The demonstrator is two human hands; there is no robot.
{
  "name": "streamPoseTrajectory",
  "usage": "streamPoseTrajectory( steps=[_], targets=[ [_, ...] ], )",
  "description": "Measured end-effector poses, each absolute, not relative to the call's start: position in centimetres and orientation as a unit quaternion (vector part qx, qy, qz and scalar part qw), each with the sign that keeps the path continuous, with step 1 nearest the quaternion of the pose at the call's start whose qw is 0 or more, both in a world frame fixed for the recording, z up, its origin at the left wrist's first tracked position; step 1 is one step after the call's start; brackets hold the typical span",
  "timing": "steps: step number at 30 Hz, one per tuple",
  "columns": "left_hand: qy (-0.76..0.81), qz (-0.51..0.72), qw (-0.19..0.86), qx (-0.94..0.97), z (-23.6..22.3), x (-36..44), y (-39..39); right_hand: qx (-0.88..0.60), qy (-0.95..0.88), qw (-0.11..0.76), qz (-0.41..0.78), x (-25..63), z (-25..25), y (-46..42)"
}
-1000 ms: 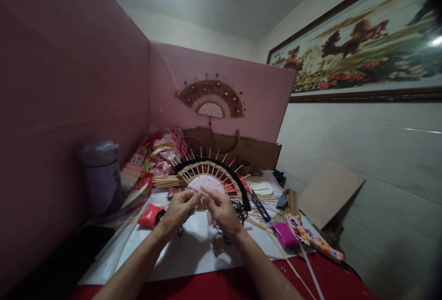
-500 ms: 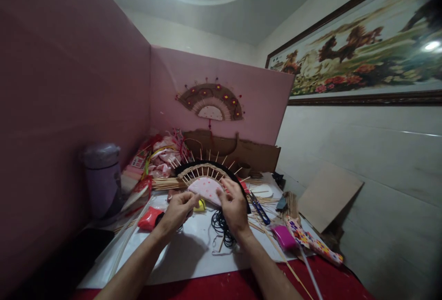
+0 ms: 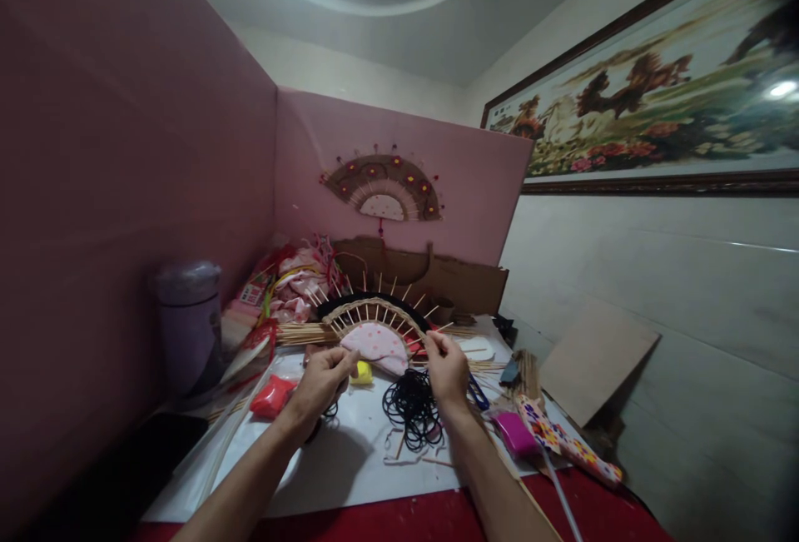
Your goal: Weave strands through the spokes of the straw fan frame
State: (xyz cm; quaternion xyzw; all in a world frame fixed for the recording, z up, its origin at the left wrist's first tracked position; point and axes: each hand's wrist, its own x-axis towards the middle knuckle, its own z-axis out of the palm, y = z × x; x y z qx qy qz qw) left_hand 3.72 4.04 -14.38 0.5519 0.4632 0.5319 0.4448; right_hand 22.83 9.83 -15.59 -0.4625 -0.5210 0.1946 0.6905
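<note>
A handmade fan stands before me: its half-round base [image 3: 374, 345] is pale pink with pink dots, and thin wooden sticks fan out from it. Tan cord and a black band [image 3: 399, 309] are woven across the sticks. My left hand [image 3: 323, 380] is closed in a pinch at the base's lower left corner. At the fan's right end my right hand [image 3: 447, 365] pinches, its fingertips at the end of the black band; the strand between them is barely visible. A loose tangle of black cord [image 3: 412, 409] lies on the white sheet beside that hand.
A finished fan [image 3: 382, 184] hangs on the pink board. Red [image 3: 273, 397], yellow [image 3: 362, 373] and magenta [image 3: 515, 432] packets lie about, with blue-handled scissors [image 3: 478, 392] partly behind my right hand. A lilac flask [image 3: 189, 325] stands left; bundled sticks [image 3: 304, 333] lie behind.
My right hand has moved right, off the dotted base to the fan's right end, uncovering more of the base and black cord. The left hand has stayed nearly still.
</note>
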Motion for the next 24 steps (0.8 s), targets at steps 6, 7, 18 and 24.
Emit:
streamPoseTrajectory(
  steps=[6, 7, 18, 24],
  targets=[
    [0.447, 0.529, 0.443, 0.569, -14.7, 3.9, 4.1, -0.313, -0.757, 0.489, 0.299, 18.1, -15.2, 5.7],
    [0.447, 0.529, 0.444, 0.569, -14.8, 3.9, 4.1, -0.322, -0.765, 0.471, 0.3, 17.9, -15.3, 5.5],
    [0.46, 0.536, 0.443, 0.552, -14.7, 3.6, 4.4, -0.552, -0.515, 0.639, 0.145, 23.1, -15.5, 9.9],
    [0.443, 0.527, 0.433, 0.582, -14.8, 3.8, 4.2, -0.347, -0.76, 0.525, 0.163, 18.8, -14.9, 5.8]
  ],
)
